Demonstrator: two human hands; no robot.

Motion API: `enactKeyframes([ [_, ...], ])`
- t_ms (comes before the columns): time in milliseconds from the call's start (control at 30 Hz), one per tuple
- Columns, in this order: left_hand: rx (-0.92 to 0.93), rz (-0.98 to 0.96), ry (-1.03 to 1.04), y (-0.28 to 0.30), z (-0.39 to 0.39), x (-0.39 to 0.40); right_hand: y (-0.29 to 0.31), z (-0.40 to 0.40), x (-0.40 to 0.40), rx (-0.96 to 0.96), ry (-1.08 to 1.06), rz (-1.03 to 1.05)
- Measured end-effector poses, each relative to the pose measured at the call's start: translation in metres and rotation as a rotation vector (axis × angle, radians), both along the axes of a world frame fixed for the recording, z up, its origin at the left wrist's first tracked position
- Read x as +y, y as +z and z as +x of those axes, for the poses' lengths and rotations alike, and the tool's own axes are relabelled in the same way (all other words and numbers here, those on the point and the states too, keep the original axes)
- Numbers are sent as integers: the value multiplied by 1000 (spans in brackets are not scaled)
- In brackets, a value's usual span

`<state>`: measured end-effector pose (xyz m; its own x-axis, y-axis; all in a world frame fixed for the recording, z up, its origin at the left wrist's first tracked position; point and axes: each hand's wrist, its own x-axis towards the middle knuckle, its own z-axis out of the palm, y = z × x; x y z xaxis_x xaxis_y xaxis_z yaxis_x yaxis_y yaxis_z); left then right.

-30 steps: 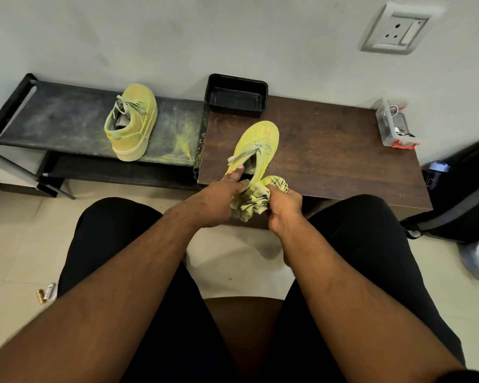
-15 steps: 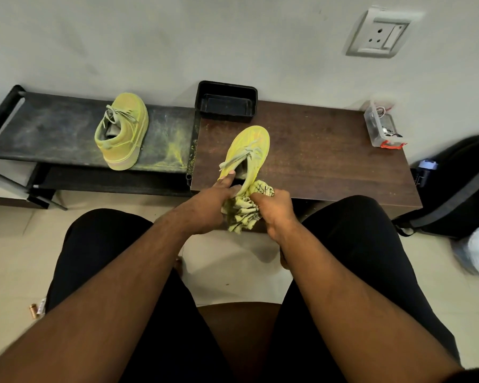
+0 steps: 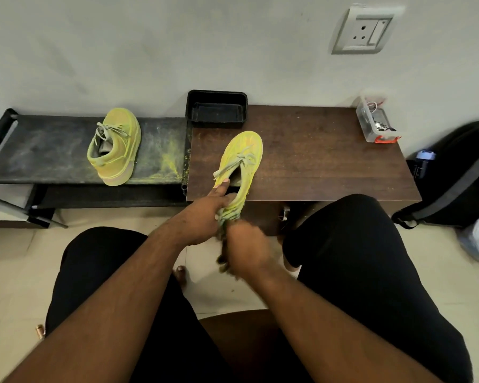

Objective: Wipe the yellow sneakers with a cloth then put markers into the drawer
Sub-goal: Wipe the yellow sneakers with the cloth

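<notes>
1. Your left hand (image 3: 202,217) grips the heel of one yellow sneaker (image 3: 242,158), thumb hooked at the collar, holding it tilted with the toe out over the worktop (image 3: 329,161).
2. Your right hand (image 3: 246,248) is blurred with motion just below the heel. Its fingers look curled around the cloth (image 3: 222,261), of which only a dark scrap shows at the hand's edge.
3. You appear to be mid-wipe on the heel and sole of this shoe. The second sneaker (image 3: 115,146) sits on the black rack (image 3: 39,150) to your left, well apart, with yellow dust (image 3: 169,164) spread beside it.
4. Risk: your grip is at one end only, so a hard stroke could twist the shoe loose and drop it to the floor.
5. Risk: the loose laces (image 3: 237,163) dangle near your thumb and could snag in the cloth.
6. Risk: powder shed by wiping may settle on the worktop and your lap, and a loaded cloth may only smear it.
7. The black tray (image 3: 216,110) stands at the wall behind the shoe. No markers can be made out, and the drawer is not clearly visible, so that later step cannot be judged.
</notes>
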<state>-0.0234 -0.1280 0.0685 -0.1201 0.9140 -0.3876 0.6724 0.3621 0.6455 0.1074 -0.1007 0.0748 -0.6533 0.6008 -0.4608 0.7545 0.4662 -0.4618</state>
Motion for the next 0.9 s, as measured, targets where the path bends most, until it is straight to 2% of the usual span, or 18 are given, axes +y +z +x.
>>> enactKeyframes([
  [100,-9,26,7,-3,-4,1,-6,-4,-11,62,-27,29],
  [267,-15,26,20,-4,-6,-1,-6,10,17,-31,-235,85],
  [367,7,17,22,-6,-8,0,-6,13,32,4,-307,194],
  [500,35,25,23,-5,-6,2,-16,-1,36,4,-185,207],
  [700,67,46,31,-6,-5,3,-23,-12,59,-6,-245,239],
  [900,46,43,35,-10,-7,4,-23,1,31,9,-234,161],
])
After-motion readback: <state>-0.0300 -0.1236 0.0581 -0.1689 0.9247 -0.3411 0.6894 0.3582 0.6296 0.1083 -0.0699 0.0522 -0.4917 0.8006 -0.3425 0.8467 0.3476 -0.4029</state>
